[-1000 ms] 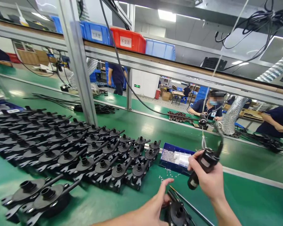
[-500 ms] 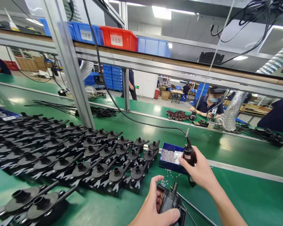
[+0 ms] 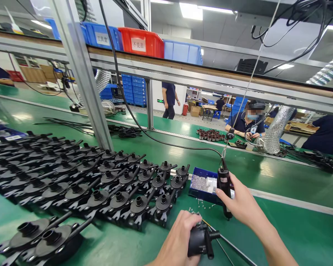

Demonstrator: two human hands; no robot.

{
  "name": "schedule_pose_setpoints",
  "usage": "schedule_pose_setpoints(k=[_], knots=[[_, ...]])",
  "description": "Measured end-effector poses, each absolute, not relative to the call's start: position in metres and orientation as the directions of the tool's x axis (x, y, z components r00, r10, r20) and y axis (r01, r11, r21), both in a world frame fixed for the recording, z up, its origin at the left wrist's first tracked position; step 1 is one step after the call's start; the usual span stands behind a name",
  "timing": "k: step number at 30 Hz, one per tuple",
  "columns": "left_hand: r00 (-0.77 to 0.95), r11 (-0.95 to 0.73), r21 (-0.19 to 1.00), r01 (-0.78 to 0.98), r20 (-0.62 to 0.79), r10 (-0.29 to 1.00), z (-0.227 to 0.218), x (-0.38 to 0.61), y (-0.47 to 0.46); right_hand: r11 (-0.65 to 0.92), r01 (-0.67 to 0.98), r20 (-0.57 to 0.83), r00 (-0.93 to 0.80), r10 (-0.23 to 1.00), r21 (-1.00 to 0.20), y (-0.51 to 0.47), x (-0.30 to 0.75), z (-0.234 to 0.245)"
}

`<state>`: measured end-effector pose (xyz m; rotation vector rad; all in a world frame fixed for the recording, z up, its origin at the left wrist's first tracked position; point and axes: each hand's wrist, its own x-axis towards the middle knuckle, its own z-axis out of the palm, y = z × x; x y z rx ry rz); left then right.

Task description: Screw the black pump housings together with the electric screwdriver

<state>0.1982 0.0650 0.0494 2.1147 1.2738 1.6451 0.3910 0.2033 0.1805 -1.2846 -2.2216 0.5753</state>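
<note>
My left hand (image 3: 180, 238) is wrapped round a black plastic pump housing (image 3: 201, 242), tilted so its spouts point right. Held upright in my right hand (image 3: 241, 199) is a black electric screwdriver (image 3: 224, 192), hanging from a cord and cable; its tip stays above the bench. Behind it stands a blue parts box (image 3: 204, 197) with many small screws (image 3: 199, 182) and a white piece inside. Loose small nuts or screws (image 3: 201, 204) lie in front of the box. A thin metal rod (image 3: 233, 246) runs along the bench beside the housing.
Rows of similar black housings (image 3: 97, 197) cover the left of the green bench (image 3: 113, 245). A metal post (image 3: 83, 74) rises behind them. Bins, including a red one (image 3: 141, 42), line the shelf above. A co-worker (image 3: 245, 123) sits across the bench; another person (image 3: 170, 98) stands farther back.
My left hand has turned the pump housing from spout up to spouts pointing right. The screwdriver is nearly where it was. A person in the background has come into fuller view.
</note>
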Motion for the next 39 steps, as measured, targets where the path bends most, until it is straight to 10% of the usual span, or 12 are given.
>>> schedule_pose_setpoints(k=[8, 11, 15, 21, 39], knots=[[0.134, -0.728, 0.248, 0.639, 0.896, 0.424, 0.062, 0.189, 0.069, 0.415, 0.858, 0.012, -0.432, 0.902, -0.302, 0.187, 0.4, 0.199], [0.044, -0.712, 0.515, 0.477, 0.795, 0.604, 0.054, 0.192, 0.068, 0.381, 0.912, -0.096, -0.397, 0.913, -0.153, 0.178, 0.402, 0.208], [-0.032, -0.169, 0.985, -0.032, 0.168, 0.985, 0.051, 0.204, 0.065, 0.414, 0.897, -0.185, -0.437, 0.88, -0.153, 0.166, 0.404, 0.216], [-0.013, 0.05, 0.985, -0.165, -0.053, 0.999, 0.061, 0.208, 0.063, 0.537, 0.773, -0.24, -0.622, 0.745, -0.337, 0.153, 0.405, 0.219], [0.191, -0.089, 0.995, -0.051, 0.097, 0.977, 0.042, 0.199, 0.073, 0.574, 0.735, -0.218, -0.665, 0.715, -0.36, 0.152, 0.418, 0.216]])
